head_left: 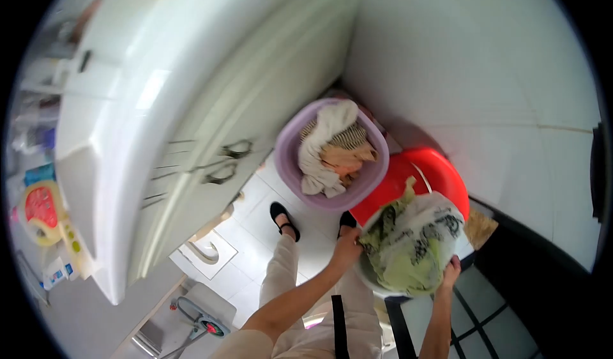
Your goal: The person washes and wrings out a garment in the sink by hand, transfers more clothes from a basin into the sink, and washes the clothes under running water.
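Observation:
In front of my body, a pale basin (365,276) is heaped with green and white cloth (418,247) that carries dark printed patterns. My left hand (347,249) is closed at the basin's left rim, against the edge of the cloth. On the opposite side my right hand (451,272) grips the rim, its fingers partly hidden. Behind the pale basin and partly covered by it is a red basin (440,167). A lilac basin (286,148) to the left of that holds white, striped and tan clothes (332,148).
A white cabinet with metal handles (220,170) rises on the left under a sink counter (83,212) with bottles and a yellow-rimmed item (41,212). White wall tiles (472,59) close off the right. A squat toilet (203,252) and a shower hose (191,314) are lower left.

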